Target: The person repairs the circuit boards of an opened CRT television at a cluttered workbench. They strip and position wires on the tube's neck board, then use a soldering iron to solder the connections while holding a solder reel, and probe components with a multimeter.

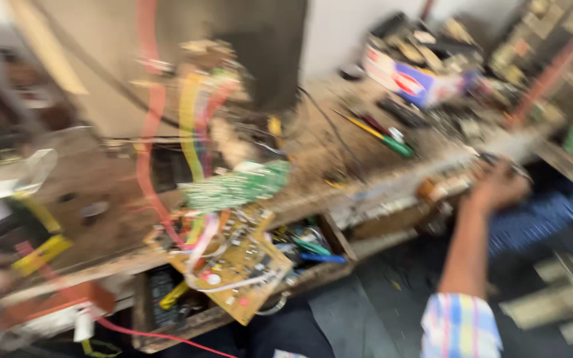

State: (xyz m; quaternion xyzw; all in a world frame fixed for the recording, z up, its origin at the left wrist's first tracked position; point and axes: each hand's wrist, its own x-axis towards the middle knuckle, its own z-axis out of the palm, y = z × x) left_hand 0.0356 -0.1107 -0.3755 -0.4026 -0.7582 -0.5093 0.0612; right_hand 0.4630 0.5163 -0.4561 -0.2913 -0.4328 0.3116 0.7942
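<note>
Your right hand (499, 187) reaching to the surface (339, 166) edge at right, its grip too blurred to tell, brown board (233, 265) hanging off the edge well to its left, green board (237, 187) just above, left hand out of view

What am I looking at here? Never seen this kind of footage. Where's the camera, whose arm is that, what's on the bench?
One picture, from a camera worn on a person's head, looking down at a cluttered wooden workbench. It is blurred by motion, so fine detail is lost.

No machine: a person works bare-handed. The right hand, on an arm in a checked sleeve, reaches to the bench's right edge; whether it grips anything cannot be told. A blurred shape at the lower left edge may be the left hand; that is unsure.

Over an open drawer hangs a tan circuit board, with a green circuit board above it and coloured wires. Farther back lie a green-handled screwdriver and a cardboard box of parts.
</note>
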